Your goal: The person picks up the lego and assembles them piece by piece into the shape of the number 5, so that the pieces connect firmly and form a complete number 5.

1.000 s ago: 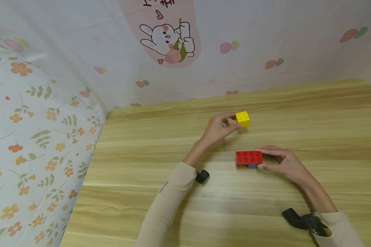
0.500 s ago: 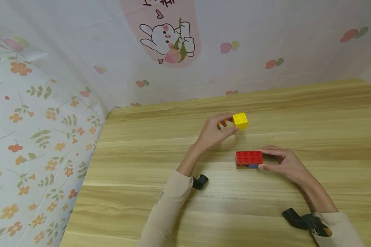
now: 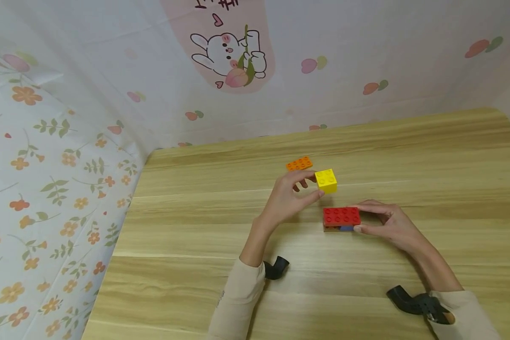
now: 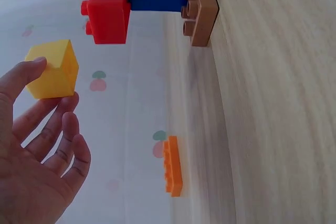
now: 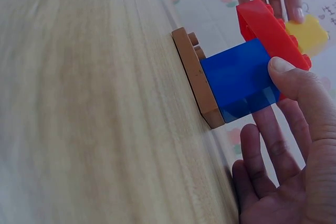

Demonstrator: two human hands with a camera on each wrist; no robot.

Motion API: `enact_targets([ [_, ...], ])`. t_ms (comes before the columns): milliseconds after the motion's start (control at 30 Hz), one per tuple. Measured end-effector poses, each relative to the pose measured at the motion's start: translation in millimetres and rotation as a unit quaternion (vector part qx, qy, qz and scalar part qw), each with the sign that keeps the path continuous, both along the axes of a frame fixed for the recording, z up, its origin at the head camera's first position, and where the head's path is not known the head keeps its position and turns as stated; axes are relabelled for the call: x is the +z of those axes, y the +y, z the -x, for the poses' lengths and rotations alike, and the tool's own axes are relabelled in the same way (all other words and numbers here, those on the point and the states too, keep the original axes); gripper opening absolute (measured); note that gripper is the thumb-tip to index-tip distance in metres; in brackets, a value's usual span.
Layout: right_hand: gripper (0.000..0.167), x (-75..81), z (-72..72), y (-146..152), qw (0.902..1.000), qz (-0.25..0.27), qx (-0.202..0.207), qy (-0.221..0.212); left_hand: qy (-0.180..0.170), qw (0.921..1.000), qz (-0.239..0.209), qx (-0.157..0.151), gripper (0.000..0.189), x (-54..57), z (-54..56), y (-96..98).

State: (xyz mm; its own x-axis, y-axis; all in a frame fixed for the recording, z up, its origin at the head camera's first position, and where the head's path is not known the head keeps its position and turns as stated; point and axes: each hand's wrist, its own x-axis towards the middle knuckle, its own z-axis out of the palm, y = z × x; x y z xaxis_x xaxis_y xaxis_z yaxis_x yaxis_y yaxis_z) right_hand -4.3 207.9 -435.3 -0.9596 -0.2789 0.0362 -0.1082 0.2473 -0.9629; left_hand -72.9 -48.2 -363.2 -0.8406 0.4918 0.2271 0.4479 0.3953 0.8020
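My left hand pinches a yellow toy brick between thumb and fingers, above the table and just behind a small brick stack. In that stack a flat brown brick lies on the table, a blue brick stands on its right end, and a red brick sits on top, overhanging to the left. From the right side, my right hand grips the stack, its thumb at the joint of blue and red in the right wrist view. The left wrist view shows the yellow brick apart from the red one.
A flat orange brick lies on the wooden table behind my left hand. Black curved wrist mounts stick out from the sleeves. A patterned cloth hangs along the back and left edges.
My left hand has drawn the yellow brick nearer and slightly left, toward the stack, uncovering the orange brick. The right hand and the stack stay in place.
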Motion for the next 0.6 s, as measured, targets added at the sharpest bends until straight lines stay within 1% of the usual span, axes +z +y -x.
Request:
enact_targets([
  [100, 0.039, 0.2, 0.0, 0.0, 1.0000, -0.001, -0.001, -0.001, 0.002, 0.9999, 0.008, -0.011, 0.037, 2.6, -3.4, 0.3],
  [367, 0.038, 1.4, 0.3, 0.1, 1.0000, -0.009, 0.000, -0.003, 0.037, 0.9984, 0.025, -0.035, 0.038, 7.0, -10.1, -1.6],
  [467, 0.038, 1.7, 0.4, 0.4, 0.9999, -0.013, 0.000, -0.002, 0.042, 0.9979, 0.030, -0.041, 0.038, 7.4, -12.1, -3.0],
  [600, 0.038, 1.4, 0.1, 0.5, 1.0000, -0.009, 0.001, -0.001, 0.039, 0.9975, 0.036, -0.046, 0.038, 7.9, -15.3, -4.5],
])
